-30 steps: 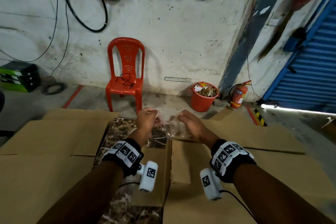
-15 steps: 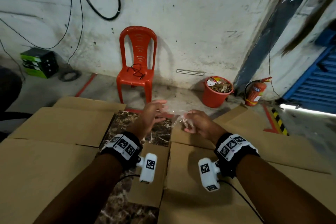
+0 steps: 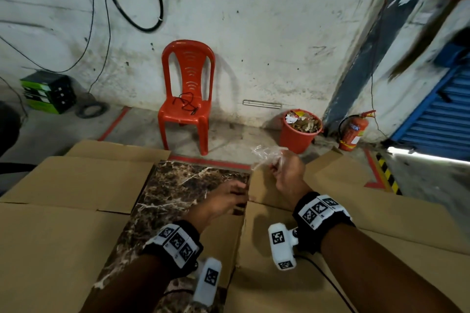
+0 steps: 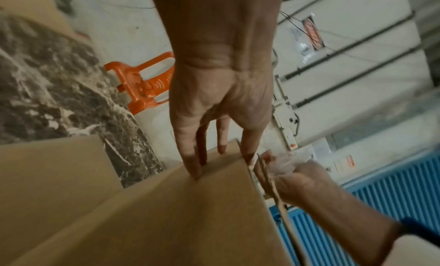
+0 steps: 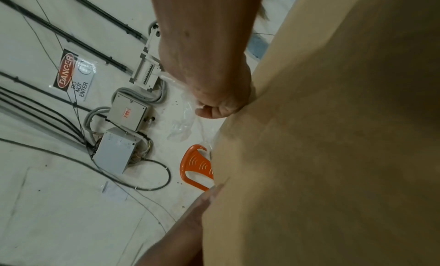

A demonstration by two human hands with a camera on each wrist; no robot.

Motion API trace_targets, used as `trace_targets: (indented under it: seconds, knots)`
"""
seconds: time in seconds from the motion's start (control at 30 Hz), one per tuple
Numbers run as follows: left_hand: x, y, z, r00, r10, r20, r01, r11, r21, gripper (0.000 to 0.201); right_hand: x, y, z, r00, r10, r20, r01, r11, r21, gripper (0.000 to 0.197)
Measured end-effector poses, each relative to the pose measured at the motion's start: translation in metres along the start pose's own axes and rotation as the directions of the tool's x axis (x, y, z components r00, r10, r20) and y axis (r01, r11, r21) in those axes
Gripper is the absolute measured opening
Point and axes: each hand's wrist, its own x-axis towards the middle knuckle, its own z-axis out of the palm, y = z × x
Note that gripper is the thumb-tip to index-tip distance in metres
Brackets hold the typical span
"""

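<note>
Right grip (image 3: 287, 175) pinches crumpled clear plastic (image 3: 264, 154). Left grip (image 3: 226, 198), fingers straight, touches a cardboard flap (image 3: 223, 241) on the table (image 3: 178, 185).

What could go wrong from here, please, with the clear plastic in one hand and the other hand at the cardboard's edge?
The right hand grips only part of the crumpled clear plastic; its loose end may snag on the cardboard sheet and tear. The left hand touches that sheet's edge with straight fingers alone, so the sheet could slide on the marble top or its edge nick a fingertip.
</note>
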Motion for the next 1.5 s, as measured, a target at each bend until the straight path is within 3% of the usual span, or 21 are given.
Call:
trace_targets:
  seconds: [0.17,0.27,0.47,0.6,0.67,0.77,0.87,0.97,1.13,1.2,1.33,1.4,1.5]
  knots:
    - [0.008,0.001,0.0,0.998,-0.058,0.034,0.059,0.997,-0.04,0.031,0.007,-0.012,0.003,0.996,0.087,0.018,-0.089,0.956,0.28,0.007]
    - [0.007,0.003,0.001,0.998,-0.049,0.04,0.05,0.998,-0.031,0.024,0.014,-0.012,0.009,0.991,0.129,0.04,-0.134,0.899,0.417,0.012]
    - [0.001,0.005,0.001,0.998,-0.056,0.022,0.056,0.998,-0.014,0.031,0.023,-0.021,0.021,0.982,0.179,0.055,-0.182,0.844,0.504,0.01]
    - [0.001,0.003,0.001,0.997,-0.073,0.003,0.073,0.996,-0.059,0.031,0.029,-0.034,0.032,0.99,0.104,0.09,-0.137,0.827,0.545,0.004]
    - [0.003,0.0,-0.003,0.997,-0.07,-0.015,0.069,0.994,-0.08,0.031,0.033,-0.058,0.034,0.991,0.015,0.13,-0.085,0.833,0.546,0.013]
    - [0.007,-0.003,-0.006,0.997,-0.076,-0.017,0.074,0.994,-0.079,0.028,0.033,-0.1,0.027,0.972,-0.07,0.222,-0.025,0.916,0.399,0.042]
    - [0.007,0.001,-0.004,0.997,-0.078,0.015,0.079,0.995,-0.063,0.028,0.036,-0.108,0.011,0.945,-0.043,0.324,-0.01,0.987,0.162,0.044]
    - [0.004,0.004,-0.004,0.997,-0.077,0.031,0.079,0.996,-0.043,0.031,0.024,-0.092,-0.005,0.933,-0.022,0.36,0.027,1.0,-0.008,0.048]
    - [-0.006,0.009,-0.001,0.998,-0.03,-0.047,0.031,0.999,0.033,0.028,-0.021,-0.062,-0.032,0.924,-0.167,0.345,0.229,0.963,-0.146,0.053]
    - [-0.01,0.013,0.002,0.985,0.112,-0.131,-0.095,0.987,0.13,0.028,-0.037,-0.053,-0.041,0.92,-0.223,0.321,0.291,0.939,-0.182,0.051]
    - [-0.03,0.034,0.014,0.879,0.428,-0.211,-0.386,0.897,0.213,0.01,-0.082,-0.037,-0.054,0.883,-0.396,0.253,0.463,0.82,-0.336,0.04]
    - [-0.048,0.052,0.027,0.88,0.431,-0.198,-0.42,0.902,0.098,0.006,-0.103,-0.03,-0.06,0.856,-0.463,0.228,0.516,0.789,-0.334,0.036]
    - [-0.073,0.071,0.049,0.938,0.335,-0.092,-0.343,0.935,-0.092,0.023,-0.134,-0.016,-0.071,0.83,-0.5,0.245,0.556,0.774,-0.303,0.03]
